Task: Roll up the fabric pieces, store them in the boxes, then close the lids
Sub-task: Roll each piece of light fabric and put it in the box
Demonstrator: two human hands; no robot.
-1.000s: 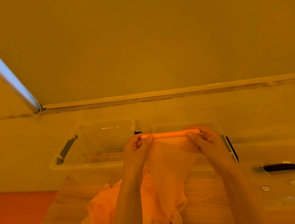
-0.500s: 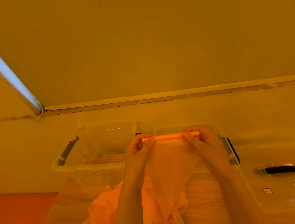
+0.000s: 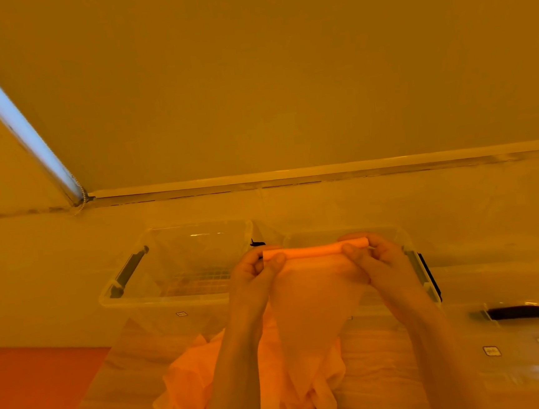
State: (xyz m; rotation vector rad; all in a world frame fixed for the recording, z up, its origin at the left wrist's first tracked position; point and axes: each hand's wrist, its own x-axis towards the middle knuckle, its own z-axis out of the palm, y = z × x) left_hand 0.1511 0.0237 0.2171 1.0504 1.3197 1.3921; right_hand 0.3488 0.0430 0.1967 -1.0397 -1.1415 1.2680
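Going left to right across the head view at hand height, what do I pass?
Open clear box with dark handle → left hand pinching the fabric roll → right hand on its other end → lidded clear box.

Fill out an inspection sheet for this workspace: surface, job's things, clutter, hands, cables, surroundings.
Surface: wooden table, part covered by fabric and boxes.
Job's things: fabric piece, top edge rolled into a tight tube, the rest hanging to a loose fabric pile; open clear box at left; second clear box behind the hands; clear lid with dark handle at right.
Clutter: nothing seen.
Hands: left hand and right hand pinch the ends of the roll, held in the air.
Cables: nothing seen.
Surroundings: plain wall, light tube upper left, orange floor.
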